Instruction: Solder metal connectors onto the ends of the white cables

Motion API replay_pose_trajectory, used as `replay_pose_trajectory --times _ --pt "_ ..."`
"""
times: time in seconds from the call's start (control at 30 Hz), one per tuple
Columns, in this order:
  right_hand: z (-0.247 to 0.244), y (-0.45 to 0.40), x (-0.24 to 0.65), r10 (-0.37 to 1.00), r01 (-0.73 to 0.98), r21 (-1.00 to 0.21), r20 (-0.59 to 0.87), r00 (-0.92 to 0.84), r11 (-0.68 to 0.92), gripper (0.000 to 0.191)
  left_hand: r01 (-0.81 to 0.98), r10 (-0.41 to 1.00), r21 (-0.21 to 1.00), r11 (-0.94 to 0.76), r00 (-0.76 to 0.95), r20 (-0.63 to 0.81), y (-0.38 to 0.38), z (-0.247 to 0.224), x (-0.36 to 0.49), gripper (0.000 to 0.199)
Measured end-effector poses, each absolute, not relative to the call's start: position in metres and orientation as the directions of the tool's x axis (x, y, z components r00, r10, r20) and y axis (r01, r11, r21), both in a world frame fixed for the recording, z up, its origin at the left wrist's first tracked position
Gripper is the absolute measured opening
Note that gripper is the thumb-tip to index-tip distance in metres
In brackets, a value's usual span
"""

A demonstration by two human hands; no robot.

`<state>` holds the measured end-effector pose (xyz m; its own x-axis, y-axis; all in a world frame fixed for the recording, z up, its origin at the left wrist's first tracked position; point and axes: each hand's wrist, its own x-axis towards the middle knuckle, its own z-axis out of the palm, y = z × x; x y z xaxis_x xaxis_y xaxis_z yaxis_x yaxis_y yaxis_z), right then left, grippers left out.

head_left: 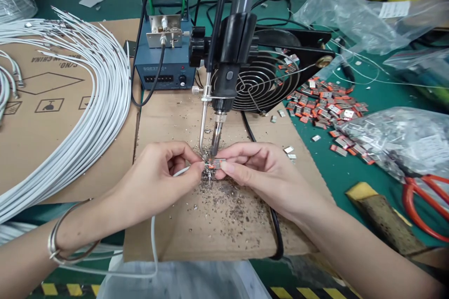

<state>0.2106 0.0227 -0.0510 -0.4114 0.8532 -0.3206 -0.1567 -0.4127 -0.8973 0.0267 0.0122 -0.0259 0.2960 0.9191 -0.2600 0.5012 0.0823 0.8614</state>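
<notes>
Between finger and thumb, my left hand [171, 173] pinches a white cable [180, 171] close to its end. My right hand [252, 168] grips a small USB connector [218, 164] with an orange insert and metal shell. The cable's end meets the connector's orange side, right under the tip of a soldering iron [216, 140] fixed on a stand. Beside the iron a thin metal feed tube [202, 131] comes down to the same spot. Whether the tip touches the joint I cannot tell. The cable loops down past the cardboard's front edge.
A solder feeder [164, 67] with a spool stands behind. A black fan [266, 79] lies right of the iron. Loose connectors [322, 103] are heaped at right, near red-handled scissors [417, 196]. A white cable bundle [115, 117] lies left. Solder scraps litter the cardboard [168, 238].
</notes>
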Motion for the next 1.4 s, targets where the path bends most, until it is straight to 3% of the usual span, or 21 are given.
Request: replay_pose_trajectory --times 0.6,1.17,1.4 --pt "-0.0488 0.0216 0.2074 0.881 -0.08 -0.926 -0.322 -0.345 -0.37 0.012 0.61 0.93 0.792 0.039 0.268 -0.252 0.0074 -0.0329 0.0268 0.015" --pt "-0.0492 0.0221 0.2072 0.88 -0.062 -0.93 -0.32 -0.351 -0.363 0.013 0.485 0.901 0.874 0.04 0.36 -0.241 0.0143 -0.0334 0.0213 0.019" --pt "-0.0498 0.0222 0.2074 0.872 -0.112 -0.924 -0.297 -0.39 -0.365 0.009 0.54 0.913 0.842 -0.003 0.344 -0.217 0.0148 -0.0302 0.0204 0.018"
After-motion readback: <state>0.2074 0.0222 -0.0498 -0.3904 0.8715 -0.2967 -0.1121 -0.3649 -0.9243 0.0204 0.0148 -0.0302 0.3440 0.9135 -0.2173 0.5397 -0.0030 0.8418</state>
